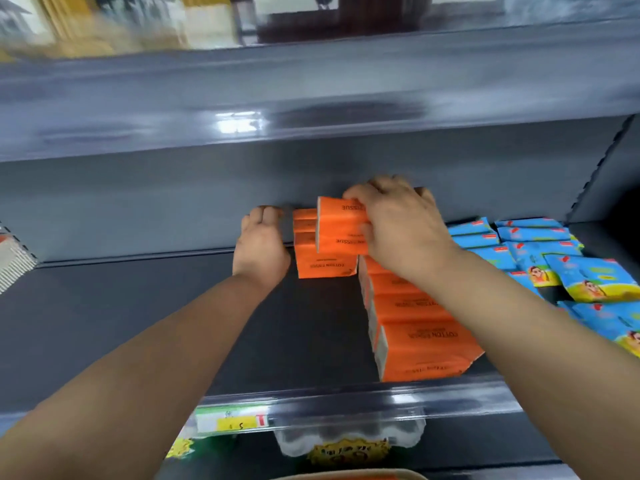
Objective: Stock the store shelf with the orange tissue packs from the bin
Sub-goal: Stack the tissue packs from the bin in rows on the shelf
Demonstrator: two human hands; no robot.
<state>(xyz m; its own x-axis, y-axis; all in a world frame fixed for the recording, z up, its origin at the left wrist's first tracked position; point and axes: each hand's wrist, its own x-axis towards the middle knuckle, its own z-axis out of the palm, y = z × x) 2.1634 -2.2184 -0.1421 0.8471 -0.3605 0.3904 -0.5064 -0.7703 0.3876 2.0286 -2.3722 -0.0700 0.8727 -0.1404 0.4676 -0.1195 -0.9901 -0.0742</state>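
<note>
My right hand (pixel 401 223) grips an orange tissue pack (pixel 341 226) from above, holding it tilted over a short stack of orange packs (pixel 322 263) at the back of the dark shelf (pixel 173 313). My left hand (pixel 261 242) rests against the left side of that stack, fingers curled behind it. A longer row of orange packs (pixel 419 330) runs from the back toward the shelf's front edge, partly hidden under my right forearm. The bin's rim (pixel 346 474) shows at the bottom edge.
Blue and yellow packets (pixel 561 268) lie in a loose pile on the right of the shelf. An upper shelf (pixel 311 98) overhangs. A price label (pixel 232 422) sits on the front rail. A white ribbed item (pixel 14 265) is at far left.
</note>
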